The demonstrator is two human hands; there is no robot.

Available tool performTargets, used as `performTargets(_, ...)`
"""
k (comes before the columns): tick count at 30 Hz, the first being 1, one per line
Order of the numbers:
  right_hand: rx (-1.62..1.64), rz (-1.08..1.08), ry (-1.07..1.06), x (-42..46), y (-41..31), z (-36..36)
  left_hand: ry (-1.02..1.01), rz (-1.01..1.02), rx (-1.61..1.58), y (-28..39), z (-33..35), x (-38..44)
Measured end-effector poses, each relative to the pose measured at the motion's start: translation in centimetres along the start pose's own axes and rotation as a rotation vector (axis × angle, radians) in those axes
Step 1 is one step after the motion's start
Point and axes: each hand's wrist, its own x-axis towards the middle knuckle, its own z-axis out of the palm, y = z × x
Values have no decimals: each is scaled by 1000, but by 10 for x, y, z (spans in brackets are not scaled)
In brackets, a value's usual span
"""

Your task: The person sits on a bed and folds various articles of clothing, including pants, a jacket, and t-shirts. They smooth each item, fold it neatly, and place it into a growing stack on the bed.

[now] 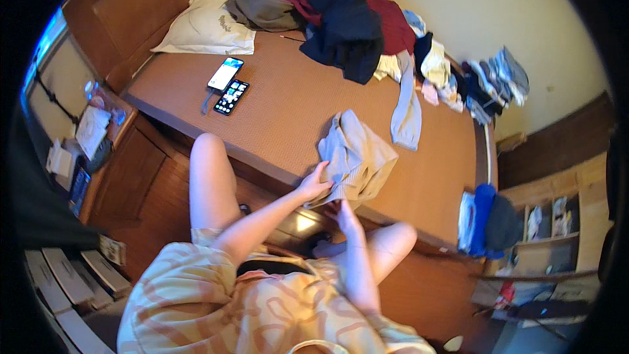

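Observation:
A light grey-beige knitted garment [361, 162] lies bunched at the near edge of the bed, partly hanging over it. My left hand [317, 184] grips its ribbed edge, thumb on top. At the lower edge of the same garment is my right hand [342, 214], its fingers partly hidden by the cloth and in shadow; how firmly they close cannot be told. Behind, a grey sleeve [407, 113] stretches out from a large heap of clothes with a black garment [346, 29] and a dark red garment [393, 24].
Two lit phones [226, 73] [232, 97] rest on the brown bed mat [275, 108], near a white pillow [211, 24]. Folded clothes [496, 78] are stacked along the far side. Rolled blue cloth [484, 219] stands at the bed's right end. A wooden nightstand [123, 157] is at left.

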Motion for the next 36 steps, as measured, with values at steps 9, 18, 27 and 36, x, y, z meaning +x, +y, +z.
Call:
performTargets(9,434,-54,153,-103,-39,27,-367,-265,-512,84,-44,-52)
performTargets(18,85,-146,33,-64,-69,44,-190,-478,-660,74,-29,-45)
performTargets(27,495,-1185,-94,-119,-346,10,-30,229,-1079,333,-158,74)
performTargets(36,850,-712,375,-167,-151,13,132,9,-1357,176,-128,-45)
